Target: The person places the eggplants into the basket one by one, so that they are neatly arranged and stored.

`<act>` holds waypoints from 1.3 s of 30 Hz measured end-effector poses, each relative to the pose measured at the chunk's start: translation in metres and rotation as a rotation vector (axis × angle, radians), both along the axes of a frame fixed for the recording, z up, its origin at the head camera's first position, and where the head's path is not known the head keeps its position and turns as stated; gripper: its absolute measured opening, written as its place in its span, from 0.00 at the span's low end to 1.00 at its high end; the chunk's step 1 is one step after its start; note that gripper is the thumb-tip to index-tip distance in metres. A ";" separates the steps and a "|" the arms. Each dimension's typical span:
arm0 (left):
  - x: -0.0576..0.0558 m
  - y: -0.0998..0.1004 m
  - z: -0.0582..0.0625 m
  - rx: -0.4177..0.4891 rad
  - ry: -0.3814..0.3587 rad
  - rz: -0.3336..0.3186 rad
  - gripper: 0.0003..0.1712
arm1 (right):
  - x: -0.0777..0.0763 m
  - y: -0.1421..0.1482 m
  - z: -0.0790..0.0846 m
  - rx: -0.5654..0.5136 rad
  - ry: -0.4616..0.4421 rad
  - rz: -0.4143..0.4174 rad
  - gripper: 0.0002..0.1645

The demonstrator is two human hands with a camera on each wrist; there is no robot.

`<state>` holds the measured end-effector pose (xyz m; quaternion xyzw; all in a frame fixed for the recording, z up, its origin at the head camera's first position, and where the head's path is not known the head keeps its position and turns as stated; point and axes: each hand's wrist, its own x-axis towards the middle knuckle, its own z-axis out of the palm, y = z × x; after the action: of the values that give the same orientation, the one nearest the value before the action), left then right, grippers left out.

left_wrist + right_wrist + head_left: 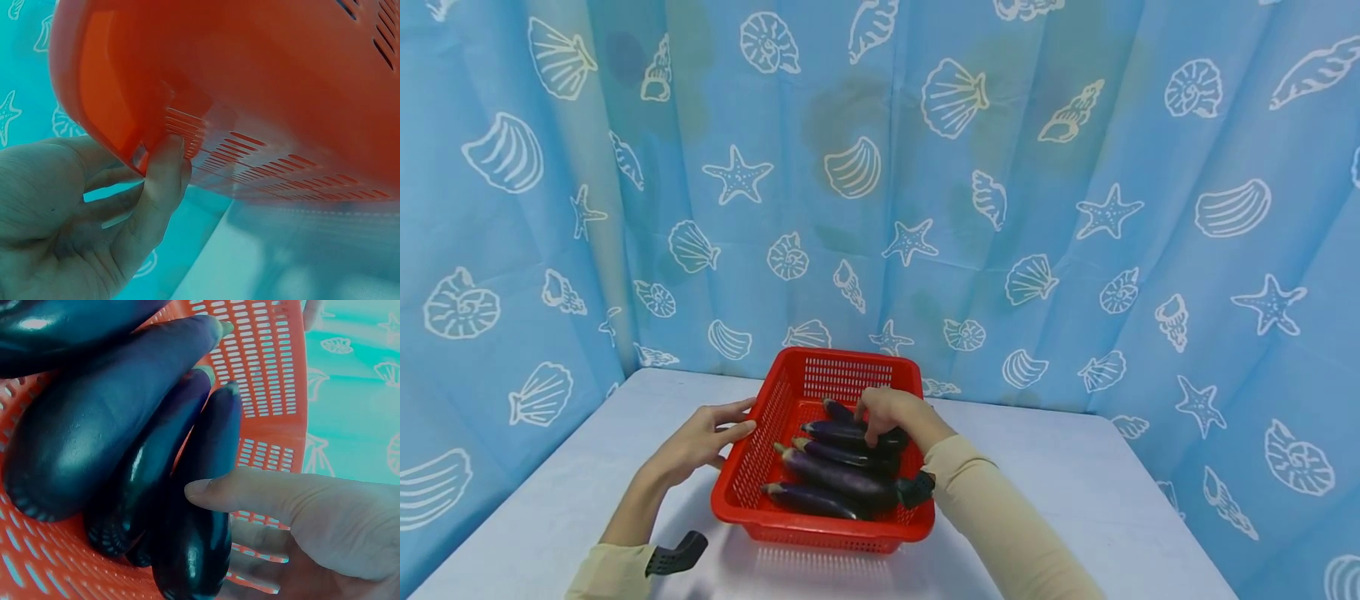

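A red plastic basket [835, 531] with slotted walls stands on the white table, and several dark purple eggplants [842, 477] lie side by side in it. At its left side, my left hand [696, 442] holds the rim. In the left wrist view, its fingertips touch the outer wall just under the lip. My right hand [891, 408] reaches down over the basket's right side. In the right wrist view, it grips one of the rear eggplants [190, 547], thumb across the skin and the other fingers along the far side, partly hidden. A thicker eggplant [94, 431] lies nearby.
The white table [1037, 500] extends on both sides of the basket. Behind and beside it hangs a blue curtain [820, 108] with white shell and starfish prints. A dark mount [677, 554] sits at my left wrist.
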<state>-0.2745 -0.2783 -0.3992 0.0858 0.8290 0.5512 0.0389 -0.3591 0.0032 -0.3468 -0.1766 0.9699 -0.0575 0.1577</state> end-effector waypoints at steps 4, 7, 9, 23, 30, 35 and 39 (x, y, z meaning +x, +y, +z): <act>0.001 0.000 -0.001 0.002 -0.007 0.011 0.39 | 0.002 0.004 0.003 -0.001 0.004 -0.019 0.25; 0.002 0.000 -0.002 0.003 -0.007 0.014 0.38 | 0.005 0.006 0.004 -0.004 0.006 -0.001 0.22; 0.003 0.000 -0.002 0.006 -0.005 0.012 0.38 | 0.007 0.006 0.004 -0.016 0.012 -0.010 0.22; 0.002 0.001 -0.006 0.014 -0.021 -0.007 0.38 | 0.011 0.005 -0.006 -0.088 0.058 -0.084 0.22; 0.001 0.000 -0.005 0.016 -0.013 -0.023 0.38 | 0.011 0.010 -0.005 -0.137 0.080 -0.045 0.22; 0.002 -0.002 -0.001 0.006 0.004 -0.031 0.39 | 0.009 0.023 0.003 -0.213 0.117 -0.005 0.22; 0.002 -0.004 -0.001 0.013 -0.004 -0.023 0.39 | 0.008 0.038 0.010 -0.332 0.106 -0.001 0.21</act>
<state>-0.2724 -0.2826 -0.4002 0.0943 0.8242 0.5564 0.0464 -0.3514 0.0415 -0.3365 -0.2024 0.9541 -0.2077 0.0748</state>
